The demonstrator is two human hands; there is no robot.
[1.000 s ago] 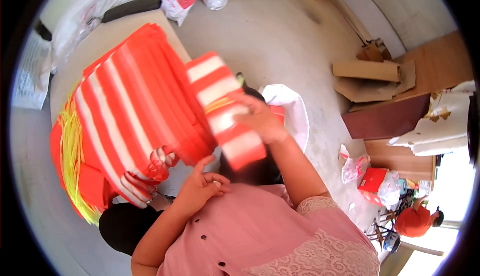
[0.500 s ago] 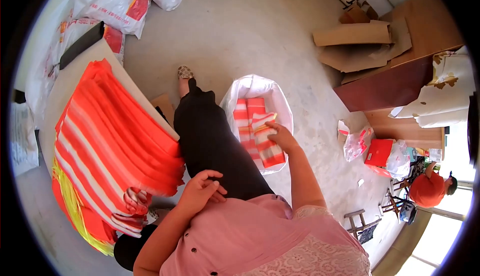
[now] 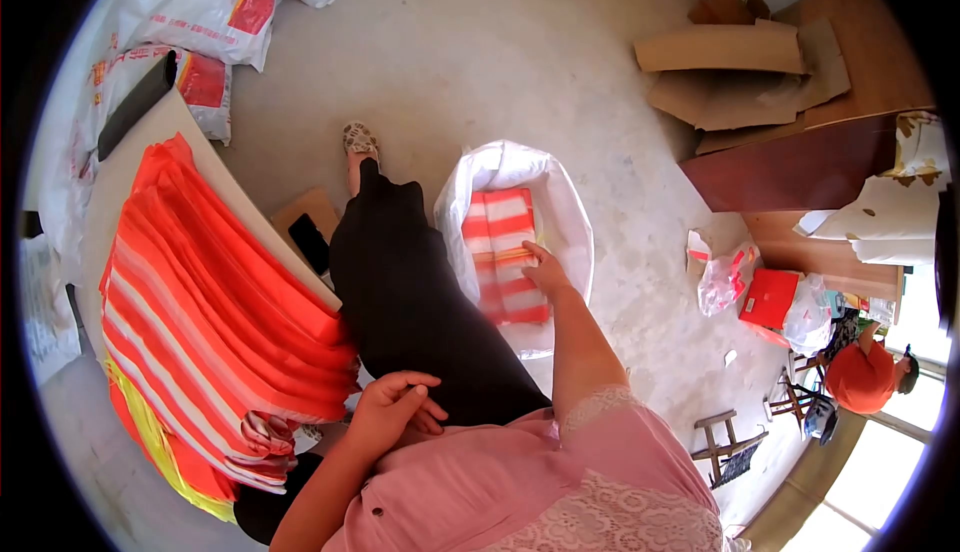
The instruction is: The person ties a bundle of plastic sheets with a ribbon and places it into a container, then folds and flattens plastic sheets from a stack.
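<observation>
My right hand (image 3: pixel 547 270) reaches into a white bag (image 3: pixel 570 222), its fingers at the right edge of the folded orange-and-white striped fabric pieces (image 3: pixel 500 214) inside. It does not seem to grip them; whether the fingertips touch is hard to tell. My left hand (image 3: pixel 395 412) rests in front of my lap, fingers loosely bent and apart, holding nothing. To its left, a large pile of orange-and-white striped fabric (image 3: pixel 210 302) is draped over a pale board (image 3: pixel 235 187), with yellow fabric (image 3: pixel 150 432) at its lower edge.
Filled white-and-red sacks (image 3: pixel 200 12) lie at the upper left. A dark phone-like object (image 3: pixel 308 242) lies near my leg. Opened cardboard (image 3: pixel 720 62) sits at the upper right. A red box (image 3: pixel 768 297), a small wooden stool (image 3: pixel 725 442) and a seated person (image 3: pixel 862 377) are at the right.
The top striped piece, slanted before under my right hand, now lies flatter and more in line with the others. My right hand has shifted slightly left. My left hand stays near my lap.
</observation>
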